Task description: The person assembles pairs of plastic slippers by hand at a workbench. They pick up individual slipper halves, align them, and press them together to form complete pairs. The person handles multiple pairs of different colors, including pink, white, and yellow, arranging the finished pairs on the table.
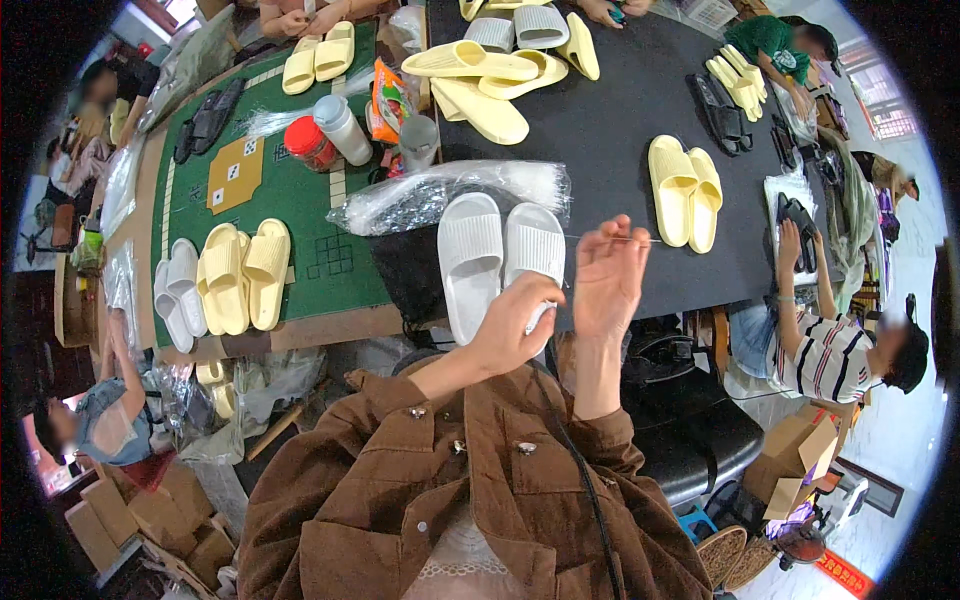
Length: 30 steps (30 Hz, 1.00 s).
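Note:
Two light grey slippers stand side by side at the table's near edge, the left slipper (470, 262) and the right slipper (533, 238). My left hand (515, 322) is curled over the heel part of the right slipper, its fingertips partly hidden. Just to the right, my right hand (610, 285) is raised with the palm turned up and the fingers bent together around a thin clear strand (645, 240). This strand stretches sideways from beside the right slipper's strap past my fingertips. Behind the slippers lies a clear plastic bag (460, 200) of whitish strands.
Yellow slippers (685, 195) stand to the right; more yellow slippers (480, 110) are piled at the back. A red-lidded jar (310, 143), a white bottle (341, 130) and a grey cup (418, 142) stand left of centre. Co-workers sit around the table, one in a striped shirt (825, 350) at right.

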Available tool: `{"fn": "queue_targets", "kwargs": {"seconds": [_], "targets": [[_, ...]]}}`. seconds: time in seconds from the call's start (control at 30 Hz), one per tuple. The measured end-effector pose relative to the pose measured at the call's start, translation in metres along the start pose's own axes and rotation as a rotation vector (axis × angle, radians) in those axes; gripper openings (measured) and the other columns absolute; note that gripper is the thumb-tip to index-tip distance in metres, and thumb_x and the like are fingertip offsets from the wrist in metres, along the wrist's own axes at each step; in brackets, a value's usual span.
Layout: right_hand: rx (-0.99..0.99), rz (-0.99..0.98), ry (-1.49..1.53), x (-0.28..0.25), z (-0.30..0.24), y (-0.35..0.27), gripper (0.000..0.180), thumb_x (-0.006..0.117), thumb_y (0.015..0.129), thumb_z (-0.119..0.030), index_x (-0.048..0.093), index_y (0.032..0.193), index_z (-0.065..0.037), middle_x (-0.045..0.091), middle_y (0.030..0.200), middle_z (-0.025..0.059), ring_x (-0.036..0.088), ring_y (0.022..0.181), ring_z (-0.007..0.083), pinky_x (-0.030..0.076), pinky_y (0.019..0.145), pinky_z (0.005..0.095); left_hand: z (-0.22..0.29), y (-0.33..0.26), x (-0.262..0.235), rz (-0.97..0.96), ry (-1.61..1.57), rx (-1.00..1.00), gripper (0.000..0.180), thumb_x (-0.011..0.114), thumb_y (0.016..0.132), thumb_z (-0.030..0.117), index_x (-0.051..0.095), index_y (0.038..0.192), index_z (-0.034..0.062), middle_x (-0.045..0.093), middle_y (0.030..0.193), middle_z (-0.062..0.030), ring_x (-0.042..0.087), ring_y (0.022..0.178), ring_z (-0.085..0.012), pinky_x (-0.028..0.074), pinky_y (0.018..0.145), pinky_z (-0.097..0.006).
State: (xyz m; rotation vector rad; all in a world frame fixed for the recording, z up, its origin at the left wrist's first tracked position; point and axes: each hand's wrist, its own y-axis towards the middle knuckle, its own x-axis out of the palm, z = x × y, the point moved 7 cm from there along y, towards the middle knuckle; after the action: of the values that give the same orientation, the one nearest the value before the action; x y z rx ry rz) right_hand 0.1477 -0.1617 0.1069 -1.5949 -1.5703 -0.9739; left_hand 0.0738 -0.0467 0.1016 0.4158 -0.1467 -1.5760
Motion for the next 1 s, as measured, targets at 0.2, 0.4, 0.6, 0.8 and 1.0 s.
{"fn": "queue_targets", "kwargs": {"seconds": [0.2,0.4,0.6,0.8,1.0], "targets": [[0.085,-0.346,-0.448,0.029,0.001,-0.023,0.008,0.051,0.094,-0.014,0.046,0.092,-0.007,0.056,0.082,0.0084,0.050,0.073,0.0128,0.038,0.064,0.0226,-0.006,0.003,-0.020,0.040,-0.446,-0.342,0.031,0.047,0.095,0.014,0.048,0.122,-0.0017,0.058,0.086,-0.0056,0.054,0.080,-0.0138,0.044,0.075,-0.030],[0.456,-0.527,-0.704,0.036,0.015,-0.073,0.006,0.053,0.092,-0.007,0.055,0.088,-0.002,0.062,0.082,0.0061,0.055,0.077,0.0123,0.044,0.070,0.0266,-0.031,-0.007,-0.035,0.157,-0.783,-0.589,0.021,0.053,0.092,0.010,0.060,0.107,-0.0033,0.064,0.097,-0.0085,0.059,0.085,-0.0124,0.048,0.080,-0.026],[0.653,-0.655,-0.676,0.025,0.006,-0.095,0.007,0.053,0.091,-0.004,0.059,0.089,-0.001,0.064,0.086,0.0097,0.061,0.084,0.0186,0.046,0.079,0.0303,-0.084,-0.018,-0.099,0.558,-0.733,-0.637,0.018,0.056,0.090,0.005,0.061,0.106,-0.0012,0.064,0.097,-0.0082,0.060,0.084,-0.0121,0.049,0.077,-0.025],[0.478,-0.470,-0.722,-0.009,-0.010,-0.091,0.005,0.054,0.089,-0.004,0.057,0.086,-0.005,0.066,0.088,0.0089,0.062,0.086,0.0193,0.040,0.098,0.0418,-0.109,-0.037,-0.131,0.705,-0.653,-0.565,0.024,0.056,0.091,0.005,0.056,0.115,0.0011,0.061,0.101,-0.0076,0.057,0.081,-0.0110,0.048,0.074,-0.024],[0.517,-0.037,-0.670,-0.060,-0.010,-0.087,0.008,0.049,0.093,-0.003,0.053,0.099,-0.003,0.059,0.081,0.0052,0.058,0.077,0.0140,0.047,0.086,0.0339,-0.130,-0.072,-0.108,0.392,-0.432,-0.652,0.027,0.055,0.084,0.001,0.058,0.111,0.0012,0.058,0.095,-0.0056,0.055,0.073,-0.0101,0.045,0.068,-0.023]]}}
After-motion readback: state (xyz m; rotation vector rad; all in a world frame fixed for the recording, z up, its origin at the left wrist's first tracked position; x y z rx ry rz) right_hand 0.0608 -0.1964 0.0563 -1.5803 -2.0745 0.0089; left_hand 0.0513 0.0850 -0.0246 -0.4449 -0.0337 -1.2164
